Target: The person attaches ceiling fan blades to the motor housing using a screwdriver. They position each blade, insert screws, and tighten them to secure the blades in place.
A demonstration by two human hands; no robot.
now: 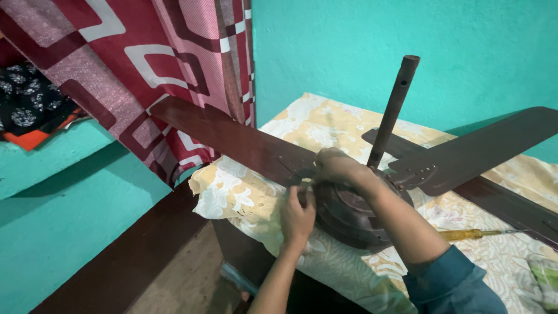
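— What do you see nearest to us?

— The person's two arms come up from the bottom edge. The right arm has a dark blue sleeve. The left hand is at the near rim of the fan motor, its fingers pinched together on something small that I cannot make out. The right hand lies on top of the motor, fingers bent and pressed down where the left blade joins it. The two hands are close to each other but do not touch.

— And where does the fan lie?

— The brown ceiling fan lies on a bed covered with a cream and yellow flowered sheet, near its corner. The motor rests on the sheet. Its downrod stands up tilted, just behind the right hand. A second blade goes out to the right, above the sheet.

— Something else on the bed?

— Yes, a screwdriver with a yellow handle lies flat on the sheet, right of the right arm, near the motor.

— And farther?

— On the left hangs a red and pink curtain with white squares, behind the left blade. Behind all is a turquoise wall.
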